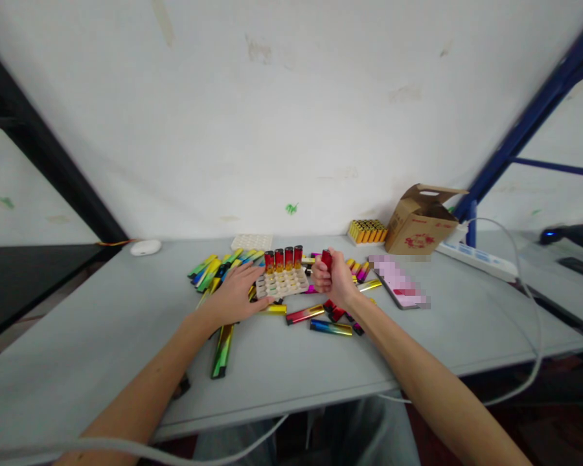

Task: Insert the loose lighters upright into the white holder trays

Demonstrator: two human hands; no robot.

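My right hand (334, 279) is closed around a red lighter (326, 259), whose upper end sticks out above the fist. Just left of it lies a pale tray with round holes (282, 283). Several red-and-gold lighters (284, 259) stand upright in the tray's back row, while its front rows hold none. My left hand (236, 292) rests with spread fingers at the tray's left side, its thumb by the front corner. Loose lighters surround the tray, among them a red-and-gold one (305, 314), a blue-and-gold one (330, 328) and a green one (222, 353).
Behind stand a second pale tray (252, 242) against the wall and a block of yellow-orange lighters (368, 232). To the right are an open cardboard box (420, 223), a phone (399, 281) and a white power strip (480, 260). A white case (146, 247) lies far left.
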